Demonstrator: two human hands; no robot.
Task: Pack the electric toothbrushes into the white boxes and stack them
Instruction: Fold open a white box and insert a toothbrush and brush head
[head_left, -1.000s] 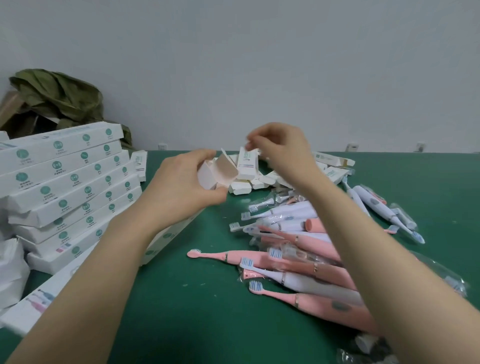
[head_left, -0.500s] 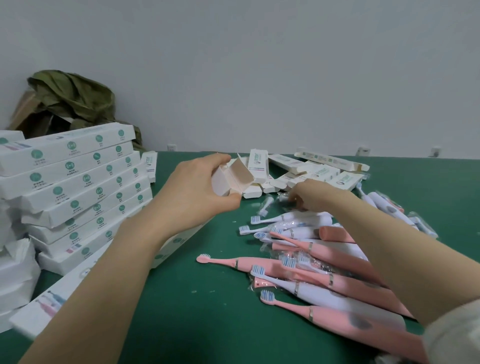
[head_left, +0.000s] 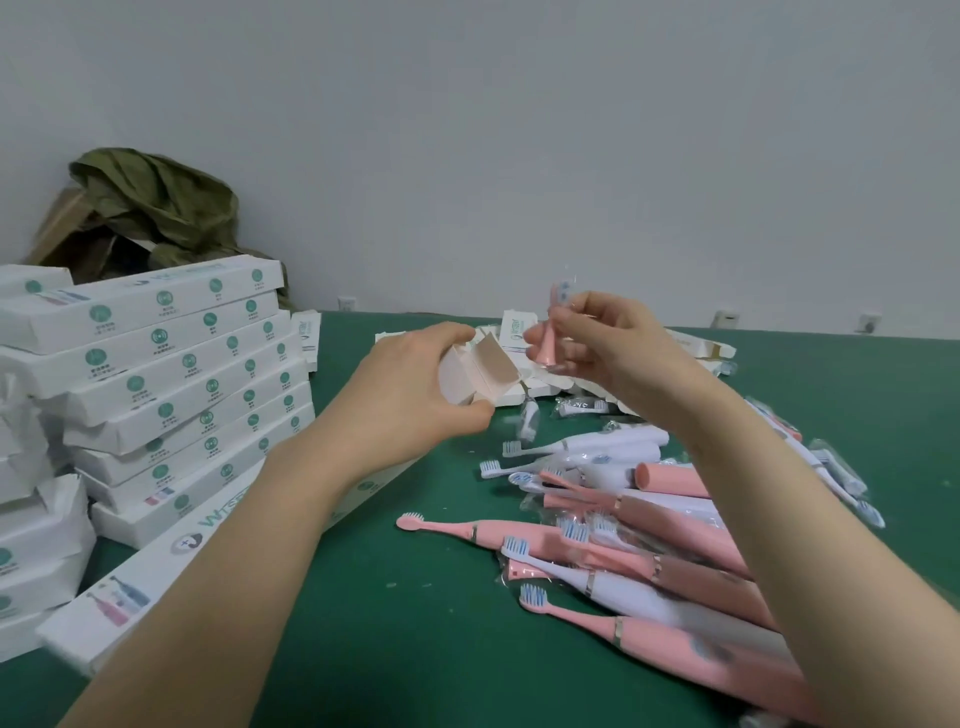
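Observation:
My left hand (head_left: 415, 384) grips the open end of a long white box (head_left: 197, 535) that runs back under my forearm; its end flaps (head_left: 488, 369) stand open. Just right of the flaps, my right hand (head_left: 608, 348) pinches a small pink brush head (head_left: 548, 343) in clear wrap, held upright above the table. A pile of pink and white electric toothbrushes (head_left: 639, 540) lies on the green table (head_left: 405, 623) under my right forearm. A stack of closed white boxes (head_left: 171, 374) stands at the left.
Small white boxes (head_left: 519, 332) and wrapped spare brush heads (head_left: 576, 408) lie scattered behind my hands. White bundles (head_left: 41, 535) sit at the far left edge. A green cloth bag (head_left: 156, 208) leans against the grey wall at the back left.
My right hand dropped to the pile, then rose beside the box flaps holding a pink brush head. My left hand kept hold of the open box.

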